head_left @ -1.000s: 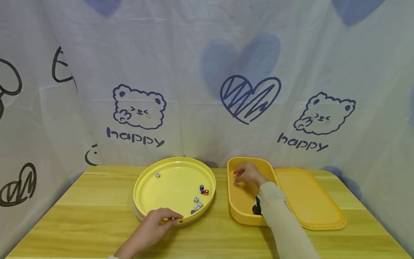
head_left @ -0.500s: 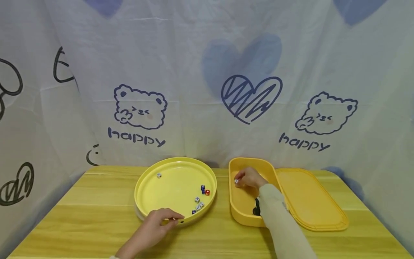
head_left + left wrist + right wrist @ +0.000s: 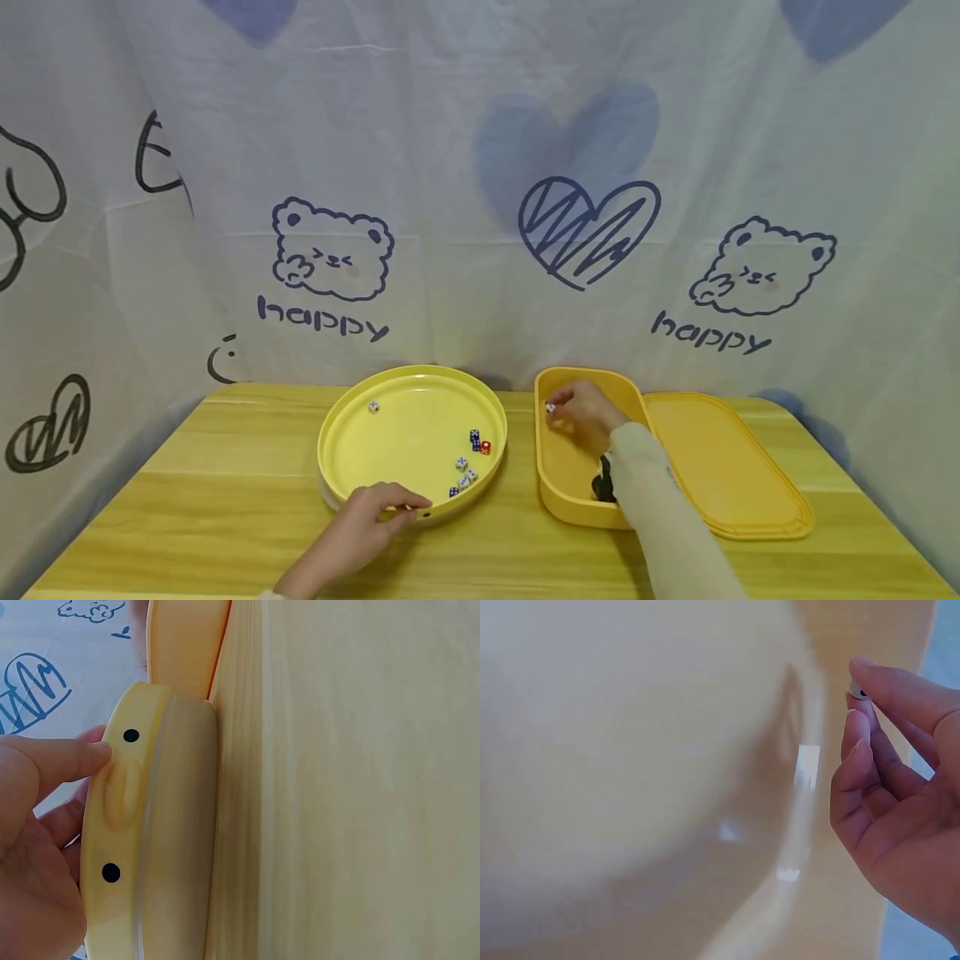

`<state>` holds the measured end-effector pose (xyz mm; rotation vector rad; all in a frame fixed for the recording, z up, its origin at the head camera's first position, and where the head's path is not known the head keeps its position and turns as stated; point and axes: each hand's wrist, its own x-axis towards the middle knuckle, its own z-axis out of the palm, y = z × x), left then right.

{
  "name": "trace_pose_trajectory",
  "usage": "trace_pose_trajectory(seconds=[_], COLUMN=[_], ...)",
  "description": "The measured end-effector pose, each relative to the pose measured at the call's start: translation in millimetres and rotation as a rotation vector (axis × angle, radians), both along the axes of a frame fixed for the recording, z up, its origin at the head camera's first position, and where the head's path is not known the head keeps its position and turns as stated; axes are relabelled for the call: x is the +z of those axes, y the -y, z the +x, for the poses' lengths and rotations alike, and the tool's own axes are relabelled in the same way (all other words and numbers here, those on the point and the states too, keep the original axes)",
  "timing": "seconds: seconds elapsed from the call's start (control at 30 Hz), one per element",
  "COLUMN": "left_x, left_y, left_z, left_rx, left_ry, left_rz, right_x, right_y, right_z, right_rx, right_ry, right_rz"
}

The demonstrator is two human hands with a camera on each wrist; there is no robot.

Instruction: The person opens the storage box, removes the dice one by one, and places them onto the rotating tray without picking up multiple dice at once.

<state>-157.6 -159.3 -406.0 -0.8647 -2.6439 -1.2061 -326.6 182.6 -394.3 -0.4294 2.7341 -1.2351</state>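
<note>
My left hand (image 3: 366, 523) holds the near rim of a round yellow tray (image 3: 323, 457). In the left wrist view the thumb (image 3: 71, 761) presses the outer wall between two black dots, with the other fingers behind the rim. Inside the tray lie a white die (image 3: 373, 407) at the back left, and blue dice (image 3: 476, 441), a red die (image 3: 486, 447) and white dice (image 3: 462, 463) along the right side. Over the orange box (image 3: 577, 509), my right hand (image 3: 591, 407) pinches a white die (image 3: 858, 691) between thumb and fingertips.
A dark object (image 3: 603, 486) lies at the box's near end, partly hidden by the right sleeve (image 3: 660, 492). The orange lid (image 3: 731, 467) lies flat right of the box. A printed cloth (image 3: 450, 275) hangs behind the wooden table (image 3: 187, 500).
My right fingers, earlier around the white die low in the box, now hold it a little higher and farther back. The left hand stays on the tray rim. The head view shifts slightly.
</note>
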Motion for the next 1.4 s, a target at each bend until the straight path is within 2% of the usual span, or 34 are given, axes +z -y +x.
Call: trace_pose_trajectory(seconds=[0.13,0.23,0.47,0.7,0.9,1.1,1.27,1.4], left_x=[0.3,0.6,2.4,3.6,2.9,2.8,2.1,1.5], left_y=[-0.5,-0.9,-1.1,-2.3,-2.3,0.0,-0.6,-2.1], left_z=[0.5,0.7,1.4,1.9,2.9,3.3,2.4,1.8], left_rx=[0.003,0.004,0.01,0.015,0.018,0.009,0.021,0.016], left_ry=[-0.012,-0.012,-0.023,-0.018,-0.004,-0.022,-0.023,-0.009], left_rz=[0.0,-0.001,-0.003,-0.007,-0.004,-0.003,-0.004,-0.003], right_x=[9.9,18.8,43.8,70.7,85.1,85.5,75.6,65.8], right_y=[-1.9,-2.7,-2.9,-3.0,1.5,7.8,7.3,4.3], right_z=[-0.8,0.1,7.8,24.6,43.4,67.4,83.4,90.9], right_rx=[0.027,0.04,0.092,0.06,0.049,0.057,0.02,0.004], right_ry=[-0.05,-0.056,-0.122,-0.142,-0.127,-0.151,-0.228,-0.248], right_rz=[0.054,0.069,0.072,0.053,-0.014,-0.063,-0.075,-0.099])
